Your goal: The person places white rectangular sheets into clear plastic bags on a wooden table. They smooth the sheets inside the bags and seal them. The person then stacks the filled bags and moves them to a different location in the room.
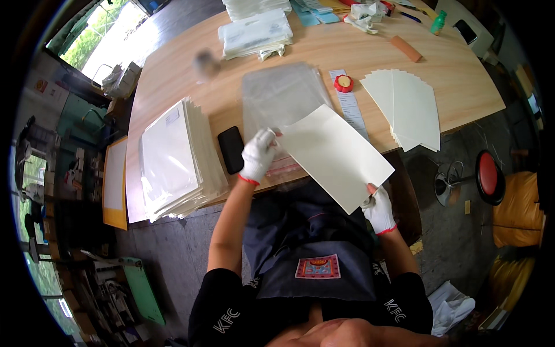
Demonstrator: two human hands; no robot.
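Note:
A blank off-white card sheet (338, 156) is tilted above the table's front edge, in front of my body. My right hand (378, 213), in a white glove with bare fingertips, pinches its near right corner. At the sheet's left end is my left hand (258, 156), gloved the same way, its fingers curled together. Whether they grip the sheet or the plastic below is hard to make out. Beneath both lies a pile of clear plastic bags (277, 87), with a reddish strip at the near edge. A black phone (231, 149) lies left of my left hand.
On the left stands a tall stack of card sheets in clear bags (167, 159). Fanned card sheets (404, 107) lie right, near a label strip (350, 110) and a red flower-shaped dish (343, 84). Farther back are bundled white bags (257, 34), an orange-brown block (406, 49) and a green bottle (438, 23).

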